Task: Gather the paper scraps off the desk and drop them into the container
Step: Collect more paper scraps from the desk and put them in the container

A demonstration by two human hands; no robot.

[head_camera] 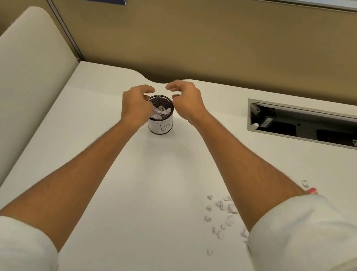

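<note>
A small black mesh container [160,126] with a white label stands upright on the white desk [158,236], with crumpled white paper [161,111] inside it. My left hand [136,104] hovers over its left rim with fingers curled loosely, nothing visible in them. My right hand [187,101] is just above and right of the rim, fingers spread and empty. Several small white paper scraps [222,215] lie scattered on the desk at the near right, partly hidden under my right forearm. One more scrap [304,183] lies beyond the forearm.
A recessed cable tray [316,127] opens in the desk at the far right. A tan partition [231,46] with a blue sign reading 474 backs the desk. A cream panel [18,90] borders the left side. A red item [312,190] peeks out by my right sleeve.
</note>
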